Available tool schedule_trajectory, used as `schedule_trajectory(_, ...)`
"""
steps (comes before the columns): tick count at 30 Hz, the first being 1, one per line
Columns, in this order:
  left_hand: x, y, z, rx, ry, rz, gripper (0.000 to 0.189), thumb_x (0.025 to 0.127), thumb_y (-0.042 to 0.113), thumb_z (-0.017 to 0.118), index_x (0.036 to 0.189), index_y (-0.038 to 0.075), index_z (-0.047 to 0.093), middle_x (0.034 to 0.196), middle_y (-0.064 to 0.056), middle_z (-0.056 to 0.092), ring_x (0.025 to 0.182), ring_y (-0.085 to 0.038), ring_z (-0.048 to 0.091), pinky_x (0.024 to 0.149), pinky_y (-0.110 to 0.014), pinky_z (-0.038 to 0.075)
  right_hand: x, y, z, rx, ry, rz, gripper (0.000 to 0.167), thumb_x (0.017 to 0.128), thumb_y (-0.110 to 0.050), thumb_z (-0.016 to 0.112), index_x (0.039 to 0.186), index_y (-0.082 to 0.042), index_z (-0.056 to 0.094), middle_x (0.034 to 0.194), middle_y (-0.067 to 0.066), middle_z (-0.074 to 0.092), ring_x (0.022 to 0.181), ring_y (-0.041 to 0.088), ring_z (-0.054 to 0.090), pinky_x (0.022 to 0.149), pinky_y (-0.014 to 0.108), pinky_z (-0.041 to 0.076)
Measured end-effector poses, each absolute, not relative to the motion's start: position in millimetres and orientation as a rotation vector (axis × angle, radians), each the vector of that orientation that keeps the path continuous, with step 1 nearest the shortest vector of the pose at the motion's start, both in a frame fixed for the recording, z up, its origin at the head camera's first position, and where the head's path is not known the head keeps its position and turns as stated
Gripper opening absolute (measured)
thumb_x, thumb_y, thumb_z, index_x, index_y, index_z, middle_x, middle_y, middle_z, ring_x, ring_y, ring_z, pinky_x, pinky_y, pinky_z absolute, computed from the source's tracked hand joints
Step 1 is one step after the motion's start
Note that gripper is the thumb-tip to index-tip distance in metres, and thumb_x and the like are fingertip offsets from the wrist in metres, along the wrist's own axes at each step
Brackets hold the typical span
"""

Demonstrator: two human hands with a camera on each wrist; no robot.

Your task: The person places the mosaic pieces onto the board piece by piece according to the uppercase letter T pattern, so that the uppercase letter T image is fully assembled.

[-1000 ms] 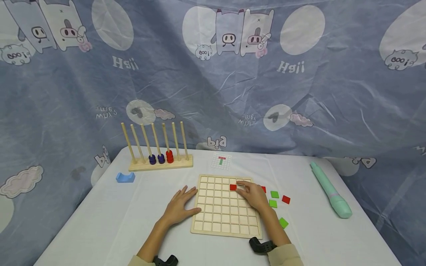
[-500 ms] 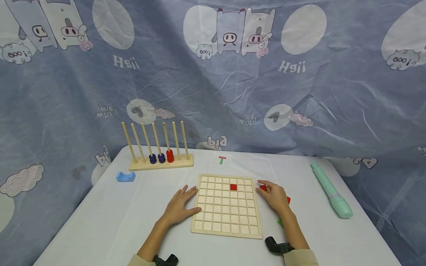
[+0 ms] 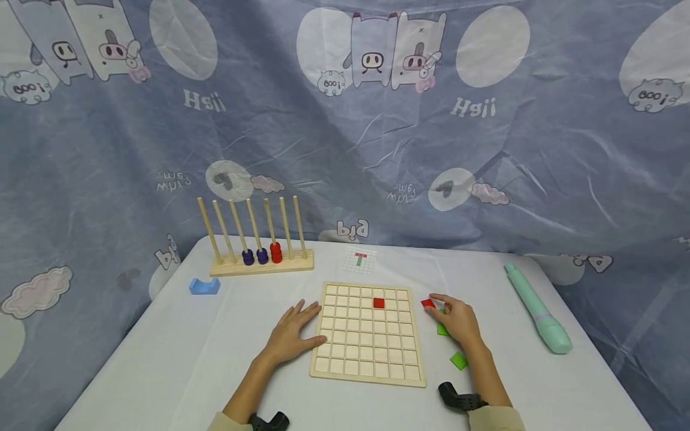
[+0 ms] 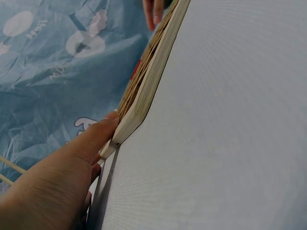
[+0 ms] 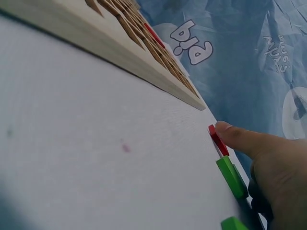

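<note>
A wooden grid board (image 3: 365, 375) lies on the white table, one red square tile (image 3: 379, 303) seated in a cell near its far side. My left hand (image 3: 288, 342) rests at the board's left edge, fingers spread, thumb against the rim; the thumb also shows on the frame in the left wrist view. To the right of the board, my right hand (image 3: 458, 319) pinches a loose red tile (image 3: 428, 303) between thumb and index finger at table level. In the right wrist view the thumb touches that red tile (image 5: 219, 140); the index finger is hidden.
Green tiles (image 3: 459, 361) lie beside and below my right hand, some partly covered. A pattern card (image 3: 359, 261) lies behind the board. A peg stand with rings (image 3: 261, 269) and a blue block (image 3: 205, 287) are at back left; a mint microphone-shaped object (image 3: 539, 311) lies right.
My right hand has left the board and moved right to the loose red tile, its fingers closing on it. The left hand and the seated red tile have stayed put.
</note>
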State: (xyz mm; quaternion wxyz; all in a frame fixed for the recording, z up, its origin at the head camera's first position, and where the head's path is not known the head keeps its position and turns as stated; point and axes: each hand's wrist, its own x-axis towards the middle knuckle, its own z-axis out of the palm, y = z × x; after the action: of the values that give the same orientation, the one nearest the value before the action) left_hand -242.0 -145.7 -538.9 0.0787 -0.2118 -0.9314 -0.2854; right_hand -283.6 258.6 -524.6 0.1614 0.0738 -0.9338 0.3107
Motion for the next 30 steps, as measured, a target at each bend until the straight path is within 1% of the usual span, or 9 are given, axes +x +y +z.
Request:
schedule_trajectory(4,-242.5,-145.0,-539.3,-0.629,-2.793,-0.846,0.079,0.077,0.059,0.062,0.139,0.014,0.043,0.143,-0.001,0.040,0.137,-0.027,0.022,0.111,-0.045,0.014,-284.8,258.9,-526.1,0.188,-2.698,0.868,0.044,0.078,-0.036,0.074,0.113,-0.010,0.067,0.048,-0.005,0.036,0.042,0.010,0.027,0.038,0.024,0.024)
schedule_trajectory(9,-243.2,-145.0,-539.7,-0.650,-2.772,-0.849,0.078,0.078,0.058,0.063,0.139,0.013,0.044,0.142,-0.002,0.041,0.136,-0.030,0.024,0.110,-0.046,0.016,-285.6,258.9,-525.8,0.163,-2.743,0.856,0.048,0.077,-0.038,0.074,0.114,-0.008,0.067,0.049,-0.004,0.036,0.043,0.010,0.028,0.040,0.024,0.024)
schedule_trajectory(14,-243.2,-144.8,-540.3,-0.657,-2.768,-0.856,0.077,0.078,0.058,0.062,0.138,0.012,0.045,0.142,-0.003,0.041,0.136,-0.030,0.024,0.110,-0.047,0.016,-281.8,260.1,-523.0,0.161,-2.756,0.863,0.045,0.077,-0.034,0.074,0.112,-0.007,0.067,0.049,-0.003,0.037,0.044,0.011,0.030,0.040,0.025,0.024)
schedule_trajectory(24,-241.1,-145.2,-537.6,-0.646,-2.769,-0.868,0.075,0.078,0.055,0.064,0.137,0.012,0.046,0.141,-0.002,0.042,0.136,-0.030,0.024,0.110,-0.047,0.015,-276.8,260.6,-523.4,0.127,-2.741,0.836,0.036,0.079,-0.031,0.073,0.107,-0.008,0.069,0.048,-0.003,0.035,0.042,0.010,0.027,0.039,0.023,0.023)
schedule_trajectory(30,-240.8,-145.4,-537.5,-0.641,-2.776,-0.853,0.075,0.078,0.056,0.063,0.137,0.013,0.046,0.142,-0.002,0.042,0.136,-0.028,0.024,0.110,-0.046,0.016,-275.9,259.0,-523.8,0.110,-2.733,0.832,0.034,0.080,-0.029,0.073,0.106,-0.008,0.069,0.048,-0.004,0.036,0.042,0.010,0.028,0.039,0.024,0.025)
